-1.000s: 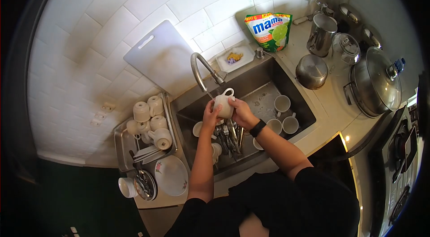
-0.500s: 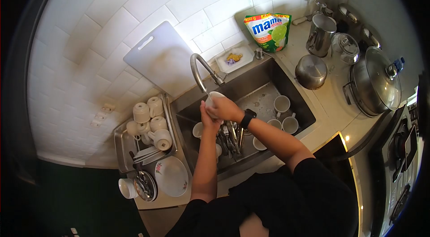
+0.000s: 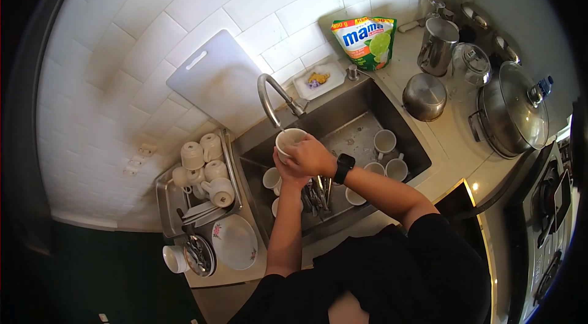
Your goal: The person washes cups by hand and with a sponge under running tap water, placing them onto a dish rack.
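Note:
Under the tip of the curved faucet point(image 3: 264, 92), I hold a white cup point(image 3: 288, 137) with its mouth facing up. My left hand point(image 3: 285, 171) is wrapped round it from below and the left. My right hand point(image 3: 312, 156), with a dark watch at the wrist, grips its near right side, the fingers at the rim. Below my hands a heap of cutlery point(image 3: 316, 196) lies in the metal sink point(image 3: 343, 111). More white cups stand there: one mug point(image 3: 384, 141) and another mug point(image 3: 397, 171) at the right, one cup point(image 3: 271, 179) at the left.
Left of the sink, a metal rack point(image 3: 162, 201) holds several upturned cups, beside a floral bowl point(image 3: 234, 242). Behind are a cutting board point(image 3: 214, 82), a white dish point(image 3: 334, 82) and a soap pouch point(image 3: 365, 42). A pot point(image 3: 425, 97) and a large lidded pan point(image 3: 514, 116) stand right.
The cup has tipped so its open mouth now shows. My right hand has shifted slightly right and down, its fingers now at the rim.

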A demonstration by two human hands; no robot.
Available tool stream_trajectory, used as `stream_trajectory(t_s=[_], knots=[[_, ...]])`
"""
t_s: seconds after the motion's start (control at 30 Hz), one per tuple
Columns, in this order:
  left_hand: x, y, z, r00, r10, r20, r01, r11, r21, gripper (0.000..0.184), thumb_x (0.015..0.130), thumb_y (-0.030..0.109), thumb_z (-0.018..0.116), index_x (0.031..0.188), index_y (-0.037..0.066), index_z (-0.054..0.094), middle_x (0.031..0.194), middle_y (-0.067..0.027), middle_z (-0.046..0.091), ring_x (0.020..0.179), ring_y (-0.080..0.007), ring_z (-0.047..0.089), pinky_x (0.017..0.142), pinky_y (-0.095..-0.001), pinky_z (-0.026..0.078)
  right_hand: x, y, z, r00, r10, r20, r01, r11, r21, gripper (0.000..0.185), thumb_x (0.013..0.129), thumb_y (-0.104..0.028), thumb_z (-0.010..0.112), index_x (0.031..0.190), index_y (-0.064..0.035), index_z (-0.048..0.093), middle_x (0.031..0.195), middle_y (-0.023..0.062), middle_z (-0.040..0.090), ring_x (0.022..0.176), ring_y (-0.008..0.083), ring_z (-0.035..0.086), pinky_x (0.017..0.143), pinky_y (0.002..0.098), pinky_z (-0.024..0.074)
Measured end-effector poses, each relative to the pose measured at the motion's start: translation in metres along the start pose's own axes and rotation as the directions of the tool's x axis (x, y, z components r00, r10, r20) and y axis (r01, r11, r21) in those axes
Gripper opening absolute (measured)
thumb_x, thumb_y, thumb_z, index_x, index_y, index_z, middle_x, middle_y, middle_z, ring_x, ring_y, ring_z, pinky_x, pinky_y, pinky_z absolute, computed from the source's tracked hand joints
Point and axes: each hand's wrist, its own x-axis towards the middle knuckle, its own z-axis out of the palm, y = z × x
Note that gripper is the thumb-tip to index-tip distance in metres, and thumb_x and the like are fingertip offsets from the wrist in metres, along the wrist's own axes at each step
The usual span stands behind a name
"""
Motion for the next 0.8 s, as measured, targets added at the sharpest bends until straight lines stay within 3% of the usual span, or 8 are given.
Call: stream_trajectory(t_s=[0.1,0.3,0.4,0.43,0.5,0.57,0.6,0.8], knots=[[0.009,0.007,-0.021,0.989,-0.043,0.141,0.041,0.999,0.022,0.067,0.075,0.066,0.036,0.114,0.015,0.051,0.114,-0.0083,0.052,0.106,-0.0243,0.049,0.091,-0.0397,0.037,-0.008,-0.003,-0.003,0.988,0.009,-0.155,0.01,0.993,0.117,0.021,0.072,-0.027,0.059,0.078,-0.0069,0.058,0.077,0.0121,0.058,0.077,0.0272,0.056,0.076,0.0382,0.0387],[0.012,0.013,-0.017,0.977,0.199,0.075,-0.208,0.968,0.14,0.063,0.079,0.061,0.033,0.115,0.012,0.05,0.114,-0.0084,0.052,0.104,-0.0254,0.05,0.087,-0.0414,0.041,-0.022,0.006,0.002,0.942,-0.165,-0.293,0.191,0.98,0.062,0.028,0.07,-0.025,0.064,0.089,-0.0063,0.053,0.091,0.0113,0.054,0.092,0.0296,0.052,0.084,0.0434,0.0359],[0.006,0.016,-0.013,0.999,0.042,0.004,-0.042,0.994,0.099,0.064,0.08,0.061,0.031,0.116,0.011,0.049,0.11,-0.0092,0.053,0.1,-0.025,0.052,0.085,-0.0402,0.042,-0.028,0.014,-0.006,0.939,-0.218,-0.266,0.233,0.972,0.026,0.034,0.07,-0.027,0.065,0.092,-0.0051,0.053,0.086,0.014,0.055,0.092,0.0319,0.052,0.084,0.0446,0.0358],[0.016,0.019,-0.029,0.96,-0.142,0.241,0.148,0.989,-0.007,0.062,0.081,0.06,0.03,0.117,0.012,0.048,0.111,-0.009,0.052,0.101,-0.025,0.051,0.086,-0.0408,0.041,-0.027,0.021,-0.003,0.963,-0.148,-0.225,0.172,0.981,0.09,0.036,0.07,-0.03,0.064,0.092,-0.0045,0.053,0.085,0.0151,0.056,0.09,0.0329,0.053,0.082,0.0442,0.0375],[0.046,0.025,-0.073,0.628,-0.357,0.691,0.546,0.835,-0.065,0.059,0.083,0.058,0.028,0.119,0.014,0.045,0.111,-0.0086,0.05,0.103,-0.025,0.049,0.087,-0.042,0.04,-0.023,0.038,0.005,0.992,-0.013,-0.128,0.04,0.978,0.207,0.04,0.071,-0.036,0.064,0.091,-0.0034,0.052,0.084,0.0175,0.057,0.087,0.0348,0.055,0.078,0.0434,0.0407],[0.023,0.014,-0.037,0.929,-0.312,0.197,0.279,0.944,0.179,0.063,0.083,0.06,0.028,0.12,0.013,0.043,0.114,-0.0091,0.049,0.102,-0.0236,0.048,0.086,-0.0407,0.04,-0.015,0.038,0.001,0.986,0.16,-0.051,-0.143,0.959,0.245,0.044,0.072,-0.042,0.062,0.088,-0.0019,0.052,0.08,0.0192,0.058,0.081,0.0365,0.056,0.071,0.0433,0.0431],[0.016,0.009,-0.023,0.983,-0.174,-0.057,0.183,0.921,0.345,0.065,0.082,0.062,0.027,0.121,0.012,0.042,0.115,-0.0093,0.048,0.102,-0.023,0.048,0.085,-0.04,0.04,-0.01,0.038,-0.001,0.97,0.243,-0.012,-0.232,0.938,0.259,0.047,0.073,-0.045,0.061,0.087,-0.0012,0.052,0.079,0.02,0.058,0.078,0.0374,0.056,0.067,0.0432,0.0443],[0.024,-0.003,-0.042,0.998,0.065,-0.009,-0.06,0.963,0.263,0.055,0.086,0.054,0.032,0.122,0.014,0.04,0.119,-0.0069,0.046,0.105,-0.023,0.047,0.085,-0.0413,0.043,0.013,0.032,0.005,0.953,0.3,0.041,-0.302,0.946,0.119,0.055,0.075,-0.056,0.054,0.074,-0.0008,0.055,0.07,0.0199,0.059,0.069,0.0373,0.058,0.061,0.0438,0.0456]])
